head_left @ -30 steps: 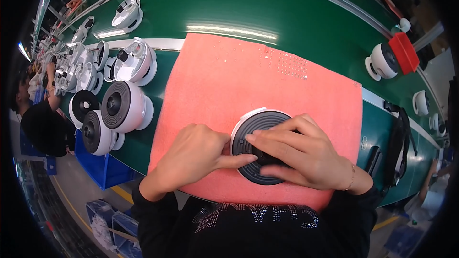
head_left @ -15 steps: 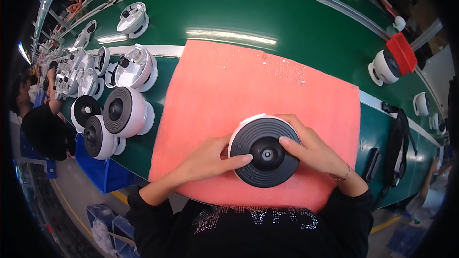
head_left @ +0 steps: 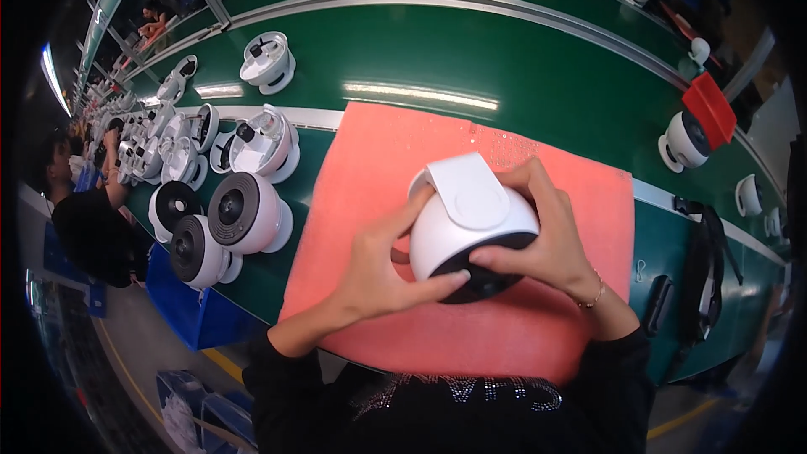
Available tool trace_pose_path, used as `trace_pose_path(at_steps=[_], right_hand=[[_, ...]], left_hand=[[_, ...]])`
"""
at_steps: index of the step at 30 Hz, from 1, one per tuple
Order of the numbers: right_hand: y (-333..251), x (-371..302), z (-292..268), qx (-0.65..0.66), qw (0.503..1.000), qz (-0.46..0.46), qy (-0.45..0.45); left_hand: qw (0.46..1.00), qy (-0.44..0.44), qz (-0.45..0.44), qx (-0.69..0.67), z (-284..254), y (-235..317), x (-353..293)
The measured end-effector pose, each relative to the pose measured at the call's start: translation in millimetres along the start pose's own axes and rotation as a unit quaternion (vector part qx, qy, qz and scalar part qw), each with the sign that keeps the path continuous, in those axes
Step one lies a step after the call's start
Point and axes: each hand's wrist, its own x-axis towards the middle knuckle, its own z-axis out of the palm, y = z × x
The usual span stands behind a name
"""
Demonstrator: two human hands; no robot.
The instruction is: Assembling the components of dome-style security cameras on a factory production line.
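Observation:
Between my two hands is a white ball-shaped housing (head_left: 439,240) with a flat white bracket foot and a dark round face. It is tilted so the foot points up and away, and the dark face is turned down toward me, mostly hidden. My left hand (head_left: 374,265) grips its left side, thumb on the edge of the dark face. On the other side my right hand (head_left: 546,240) wraps around the housing, thumb also over the dark face. A pink foam mat (head_left: 361,176) lies beneath.
Several similar white housings (head_left: 277,210) crowd the left of the green bench, some with inner parts exposed. Below them is a blue bin (head_left: 193,311). At right are a black strap (head_left: 706,277) and a housing (head_left: 685,143) beside a red tray (head_left: 710,109). A co-worker (head_left: 92,210) sits at left.
My hands have tipped the housing over: its ringed dark face pointed up before, and now its white side and foot show. The view has shifted slightly.

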Motion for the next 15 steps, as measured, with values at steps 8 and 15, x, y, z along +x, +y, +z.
trace_pose_path(at_steps=[8, 15], right_hand=[[-21.3, 36.4, 1.0, 0.204, 0.978, -0.033, -0.011], [-12.1, 47.1, 18.9, 0.2, 0.979, -0.041, 0.015]], left_hand=[[0.93, 0.143, 0.082, -0.327, -27.3, -30.8, 35.8], [0.836, 0.193, 0.251, -0.448, -6.6, -40.1, 70.0]])
